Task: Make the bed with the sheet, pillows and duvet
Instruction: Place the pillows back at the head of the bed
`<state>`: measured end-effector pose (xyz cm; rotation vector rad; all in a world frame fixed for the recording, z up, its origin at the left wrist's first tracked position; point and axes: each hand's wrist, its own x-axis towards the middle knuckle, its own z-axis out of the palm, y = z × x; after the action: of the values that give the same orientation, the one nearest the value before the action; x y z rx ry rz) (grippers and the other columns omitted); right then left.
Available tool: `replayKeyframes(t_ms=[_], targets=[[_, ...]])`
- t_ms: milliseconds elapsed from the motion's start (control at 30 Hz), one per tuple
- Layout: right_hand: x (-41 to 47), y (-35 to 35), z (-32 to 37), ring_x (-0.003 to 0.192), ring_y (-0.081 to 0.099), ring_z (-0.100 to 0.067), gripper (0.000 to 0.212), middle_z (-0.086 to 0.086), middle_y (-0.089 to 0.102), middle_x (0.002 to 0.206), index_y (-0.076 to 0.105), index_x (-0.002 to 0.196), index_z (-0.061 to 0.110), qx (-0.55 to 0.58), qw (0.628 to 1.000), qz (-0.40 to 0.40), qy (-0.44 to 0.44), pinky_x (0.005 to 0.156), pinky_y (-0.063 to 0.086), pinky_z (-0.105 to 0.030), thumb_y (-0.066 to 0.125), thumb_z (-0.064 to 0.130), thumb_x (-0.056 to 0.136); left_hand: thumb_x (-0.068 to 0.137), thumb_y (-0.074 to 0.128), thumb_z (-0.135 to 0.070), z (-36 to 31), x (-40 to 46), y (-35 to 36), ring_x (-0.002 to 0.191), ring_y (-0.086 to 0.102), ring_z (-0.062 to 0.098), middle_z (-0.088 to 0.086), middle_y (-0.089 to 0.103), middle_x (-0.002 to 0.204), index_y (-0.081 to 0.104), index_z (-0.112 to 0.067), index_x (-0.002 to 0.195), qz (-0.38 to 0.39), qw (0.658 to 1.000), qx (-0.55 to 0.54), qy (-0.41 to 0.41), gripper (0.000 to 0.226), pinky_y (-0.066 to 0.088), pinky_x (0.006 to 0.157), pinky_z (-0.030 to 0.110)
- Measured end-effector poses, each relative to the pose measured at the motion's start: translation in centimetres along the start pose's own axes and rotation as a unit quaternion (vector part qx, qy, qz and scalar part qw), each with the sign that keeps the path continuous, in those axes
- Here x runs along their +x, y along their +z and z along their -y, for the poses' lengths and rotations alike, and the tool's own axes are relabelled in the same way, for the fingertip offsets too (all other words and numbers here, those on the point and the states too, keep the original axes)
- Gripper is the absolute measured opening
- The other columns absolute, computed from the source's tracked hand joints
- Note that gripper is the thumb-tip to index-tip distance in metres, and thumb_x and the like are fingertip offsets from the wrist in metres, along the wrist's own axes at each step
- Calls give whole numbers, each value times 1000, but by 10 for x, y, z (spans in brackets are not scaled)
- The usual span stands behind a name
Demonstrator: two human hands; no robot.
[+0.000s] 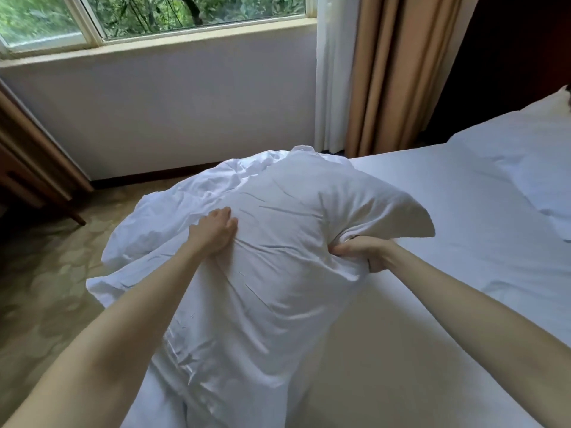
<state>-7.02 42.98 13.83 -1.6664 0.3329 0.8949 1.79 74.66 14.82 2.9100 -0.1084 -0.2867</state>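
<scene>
- Pillow, white and creased, is held up at the centre of the view, above the bed's left edge.
- Left hand grips a bunch of its fabric at 9 o'clock on the pillow, fingers curled.
- Right hand clenches the case at 3 o'clock, under a loose flap.
- Duvet lies crumpled on the patterned carpet behind the pillow, toward 10 o'clock.
- Sheet covers the bed at 3 o'clock.
- A second pillow rests at 2 o'clock.
- Tan curtain hangs at 1 o'clock, beside the window at 12 o'clock.
</scene>
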Motion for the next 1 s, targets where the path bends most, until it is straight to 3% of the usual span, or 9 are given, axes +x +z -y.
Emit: replayKeyframes(t_ms=[67,167,300,367,433,567,767,900,1000], targets=[[14,-2,-3,80,72,-14,18,-3,74,91,70,102,13,10,1000,-25,1,63,57,-26,63,25,93,100,25,-39,5,16,1,121,45,36,12,46,137,46,-16,116,3,1000,12,-1,34,33,96,50],[36,-2,-10,99,67,-17,39,-1,70,109,63,119,15,-3,996,-86,2,87,55,-32,63,42,90,100,23,-40,12,44,3,118,47,36,13,49,133,45,-17,108,17,999,41,1,32,33,94,49],[60,3,-16,107,61,-19,32,-1,62,120,58,123,16,-29,989,-145,-9,88,51,-28,55,33,96,98,23,-46,19,87,9,120,45,37,14,47,135,44,-17,117,45,998,38,-16,40,31,97,53],[73,3,-21,113,57,-19,36,-1,58,129,55,130,13,-49,983,-174,-19,98,47,-31,54,29,97,95,30,-55,24,106,15,127,40,38,13,37,146,37,-17,135,54,998,6,-36,55,28,101,55],[83,2,-25,114,54,-18,36,2,55,129,53,131,15,-83,977,-195,-1,97,43,-27,53,28,97,89,38,-67,31,124,23,135,32,39,13,25,155,21,-18,149,77,993,-46,-70,80,24,108,54],[104,0,-35,123,50,-23,40,-4,53,132,51,134,9,-123,974,-186,36,95,39,-22,55,15,95,65,42,-88,47,145,40,140,29,35,13,25,156,11,-21,152,129,976,-132,-119,115,23,113,51],[121,-1,-49,129,46,-29,38,-15,51,138,49,134,-2,-152,966,-178,109,99,37,-27,46,7,98,76,52,-77,33,131,57,134,39,33,13,40,148,23,-8,148,126,979,-118,-107,104,33,105,43],[123,11,-61,138,35,-29,44,-19,34,149,29,141,-10,-87,970,-205,94,106,26,-24,40,-6,98,72,55,-79,24,111,67,126,48,31,11,50,139,34,-6,141,98,983,-124,-96,103,38,94,42],[114,14,-72,126,49,-34,40,-20,50,137,44,134,-8,-41,968,-234,80,99,40,-35,49,-5,94,76,53,-76,16,94,66,118,53,32,11,57,129,45,-8,130,66,989,-100,-85,87,40,86,40]])
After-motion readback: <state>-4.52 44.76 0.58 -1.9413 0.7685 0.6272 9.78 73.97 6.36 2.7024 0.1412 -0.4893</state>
